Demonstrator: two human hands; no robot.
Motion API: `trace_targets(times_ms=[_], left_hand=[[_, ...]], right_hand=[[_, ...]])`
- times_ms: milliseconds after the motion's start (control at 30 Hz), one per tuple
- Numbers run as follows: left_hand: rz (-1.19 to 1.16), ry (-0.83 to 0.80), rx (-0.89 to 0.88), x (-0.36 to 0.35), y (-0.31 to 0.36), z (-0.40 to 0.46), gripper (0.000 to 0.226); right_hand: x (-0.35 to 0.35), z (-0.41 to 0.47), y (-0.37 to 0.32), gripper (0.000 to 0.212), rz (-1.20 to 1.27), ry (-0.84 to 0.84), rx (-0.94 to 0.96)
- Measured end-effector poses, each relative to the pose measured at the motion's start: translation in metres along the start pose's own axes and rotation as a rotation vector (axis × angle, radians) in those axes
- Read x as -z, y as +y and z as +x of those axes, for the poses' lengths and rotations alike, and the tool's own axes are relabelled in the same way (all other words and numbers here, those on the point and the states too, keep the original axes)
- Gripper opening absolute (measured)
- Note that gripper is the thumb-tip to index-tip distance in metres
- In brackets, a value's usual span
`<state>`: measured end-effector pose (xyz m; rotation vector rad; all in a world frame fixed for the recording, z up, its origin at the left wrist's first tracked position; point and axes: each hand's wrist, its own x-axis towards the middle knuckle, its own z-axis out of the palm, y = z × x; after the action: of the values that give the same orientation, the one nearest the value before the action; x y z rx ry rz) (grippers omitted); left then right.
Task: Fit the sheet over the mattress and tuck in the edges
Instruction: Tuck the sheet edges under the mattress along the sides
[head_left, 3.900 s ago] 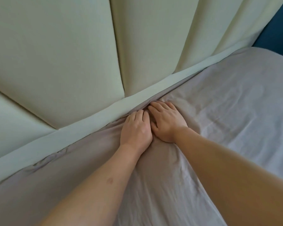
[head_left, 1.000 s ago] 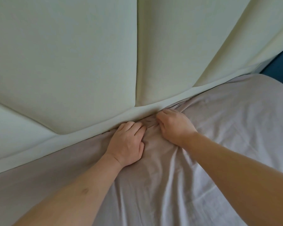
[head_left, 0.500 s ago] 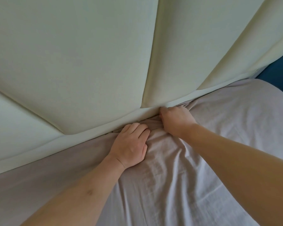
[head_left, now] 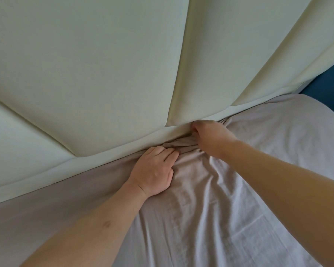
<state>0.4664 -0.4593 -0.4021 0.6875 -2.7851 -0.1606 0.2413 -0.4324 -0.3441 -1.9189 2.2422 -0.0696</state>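
The grey sheet (head_left: pixel 229 199) covers the mattress, bunched in folds at the headboard (head_left: pixel 104 74); the left hand (head_left: pixel 154 170) presses it flat, fingers straight; the right hand (head_left: pixel 210 135), fingers curled, pinches the bunched edge against the headboard.

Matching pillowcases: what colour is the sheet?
The sheet is a plain pale greyish lilac, seen in the head view.

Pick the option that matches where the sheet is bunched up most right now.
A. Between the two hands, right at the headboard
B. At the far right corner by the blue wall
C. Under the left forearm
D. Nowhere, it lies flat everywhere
A: the sheet gathers into tight folds between the left hand and the right hand, against the headboard.
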Motion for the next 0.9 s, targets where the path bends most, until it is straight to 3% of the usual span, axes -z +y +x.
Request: trace_targets(times_ms=[133,267,333,433,500,533,633,767,900], left_hand=[[0.01,0.014,-0.008,-0.001,0.001,0.0,0.045],[0.055,0.097,-0.053,-0.004,0.002,-0.001,0.046],[0.095,0.165,-0.084,-0.007,0.006,-0.003,0.04],[0.115,0.187,-0.114,-0.01,0.013,0.0,0.031],[0.092,0.122,0.007,-0.009,0.013,0.005,0.04],[0.069,0.076,0.084,-0.009,0.013,0.008,0.047],[-0.031,-0.026,0.199,-0.008,0.009,0.014,0.058],[-0.046,-0.059,0.26,-0.003,0.014,0.022,0.062],[-0.167,-0.265,0.467,-0.004,0.02,0.056,0.047]], right_hand=[[0.011,0.002,-0.009,0.022,-0.313,-0.092,0.086],[0.014,-0.01,-0.024,0.008,-0.412,0.189,0.055],[0.001,-0.018,-0.026,0.011,-0.159,0.355,-0.101],[-0.013,-0.038,-0.028,0.016,0.484,0.528,-0.246],[-0.017,-0.048,-0.037,0.021,0.748,0.564,-0.265],[-0.02,-0.052,-0.041,0.023,0.733,0.539,-0.209],[-0.044,-0.055,-0.041,0.016,0.362,0.411,0.044],[-0.042,-0.028,-0.024,0.041,0.035,0.208,0.095],[-0.026,0.009,-0.018,0.059,-0.13,-0.164,0.062]])
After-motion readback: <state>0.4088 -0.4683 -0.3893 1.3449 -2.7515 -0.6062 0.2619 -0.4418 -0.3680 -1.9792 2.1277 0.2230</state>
